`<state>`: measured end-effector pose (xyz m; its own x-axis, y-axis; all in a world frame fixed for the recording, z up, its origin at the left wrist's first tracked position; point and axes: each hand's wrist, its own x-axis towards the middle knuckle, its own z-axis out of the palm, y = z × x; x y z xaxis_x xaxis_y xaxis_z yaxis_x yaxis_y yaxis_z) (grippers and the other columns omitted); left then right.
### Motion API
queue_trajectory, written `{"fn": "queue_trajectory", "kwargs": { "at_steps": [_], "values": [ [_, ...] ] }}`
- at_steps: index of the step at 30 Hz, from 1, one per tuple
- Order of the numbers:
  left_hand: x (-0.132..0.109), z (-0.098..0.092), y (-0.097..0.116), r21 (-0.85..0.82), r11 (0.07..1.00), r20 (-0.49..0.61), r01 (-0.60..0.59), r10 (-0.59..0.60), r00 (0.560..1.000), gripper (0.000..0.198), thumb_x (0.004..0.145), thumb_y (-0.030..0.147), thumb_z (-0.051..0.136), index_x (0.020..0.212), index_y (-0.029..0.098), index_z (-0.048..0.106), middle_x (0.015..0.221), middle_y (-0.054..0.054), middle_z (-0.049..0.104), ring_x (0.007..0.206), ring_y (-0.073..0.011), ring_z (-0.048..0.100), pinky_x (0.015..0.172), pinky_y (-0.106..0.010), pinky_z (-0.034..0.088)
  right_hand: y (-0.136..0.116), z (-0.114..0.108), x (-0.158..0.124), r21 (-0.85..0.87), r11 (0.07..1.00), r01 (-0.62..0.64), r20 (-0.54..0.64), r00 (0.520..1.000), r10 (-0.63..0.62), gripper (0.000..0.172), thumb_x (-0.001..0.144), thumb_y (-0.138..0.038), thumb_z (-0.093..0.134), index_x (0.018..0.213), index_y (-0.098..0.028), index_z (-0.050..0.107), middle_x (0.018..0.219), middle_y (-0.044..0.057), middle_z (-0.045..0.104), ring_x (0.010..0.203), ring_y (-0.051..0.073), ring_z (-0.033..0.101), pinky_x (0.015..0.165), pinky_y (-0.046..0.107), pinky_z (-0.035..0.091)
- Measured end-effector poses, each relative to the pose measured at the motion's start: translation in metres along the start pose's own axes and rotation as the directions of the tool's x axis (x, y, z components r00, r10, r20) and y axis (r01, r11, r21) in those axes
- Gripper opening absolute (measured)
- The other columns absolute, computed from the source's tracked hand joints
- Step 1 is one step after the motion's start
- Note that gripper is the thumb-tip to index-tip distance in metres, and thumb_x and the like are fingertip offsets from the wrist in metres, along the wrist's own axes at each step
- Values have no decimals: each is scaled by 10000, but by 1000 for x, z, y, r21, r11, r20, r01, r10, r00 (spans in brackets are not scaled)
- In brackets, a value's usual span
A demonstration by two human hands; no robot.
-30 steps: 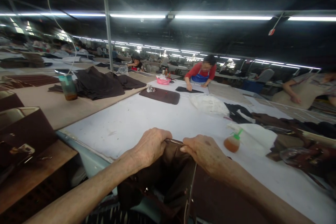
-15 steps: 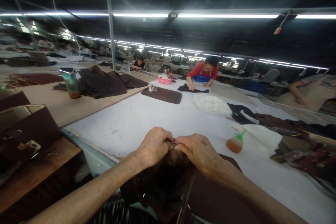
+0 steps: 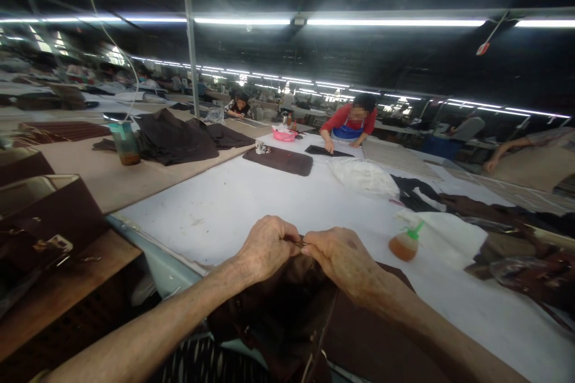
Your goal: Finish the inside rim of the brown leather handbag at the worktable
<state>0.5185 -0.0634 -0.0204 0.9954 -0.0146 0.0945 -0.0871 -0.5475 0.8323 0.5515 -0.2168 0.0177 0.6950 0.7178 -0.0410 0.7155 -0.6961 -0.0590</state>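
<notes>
Both hands are closed tight: the left hand (image 3: 265, 248) and right hand (image 3: 344, 260) meet fingertip to fingertip, pinching the top edge of the brown bag (image 3: 287, 311). The bag sits at the near edge of the white table (image 3: 251, 197) — dark, limp, slightly glossy. The work looks midway, with only this one spot of the edge gripped.
</notes>
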Motion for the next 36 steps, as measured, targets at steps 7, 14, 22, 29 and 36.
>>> {"fn": "queue_trajectory", "kwargs": {
  "at_steps": [7,14,22,29,36],
  "values": [
    [-11,-20,4,150,989,76,15,-26,997,226,636,209,567,829,193,683,728,-1,624,692,-154,523,603,-231,354,2,13,12,232,969,86,-13,996,-86,177,789,-198,446,922,-174,560,843,52,612,777,167,534,679,253,349],
    [-56,-50,-20,138,969,20,204,-209,978,487,591,264,674,1069,251,580,976,-13,573,876,-180,499,687,-229,361,-3,-6,14,346,933,96,64,990,-126,121,780,-208,458,700,-178,543,691,-13,537,665,123,448,598,226,303],
    [-67,-46,-33,-446,841,181,306,-250,951,307,604,296,662,850,117,620,649,7,563,516,-106,481,468,-200,358,-8,-1,26,370,924,95,94,986,-138,244,836,-334,456,658,-170,488,645,-23,499,625,111,427,568,225,295],
    [-66,-46,-38,-551,788,127,275,-246,961,278,630,329,660,762,85,651,585,-18,599,488,-96,492,451,-182,367,-11,3,31,223,969,109,70,989,-128,326,882,-375,421,633,-165,439,625,-23,472,591,102,390,558,232,271],
    [-62,-45,-40,-616,713,72,336,-374,925,264,506,251,710,699,80,653,520,-9,586,436,-94,468,415,-190,330,-17,3,35,31,980,196,53,979,-198,273,916,-345,389,724,-191,508,621,-22,488,564,101,386,559,238,246]
  ]
}}
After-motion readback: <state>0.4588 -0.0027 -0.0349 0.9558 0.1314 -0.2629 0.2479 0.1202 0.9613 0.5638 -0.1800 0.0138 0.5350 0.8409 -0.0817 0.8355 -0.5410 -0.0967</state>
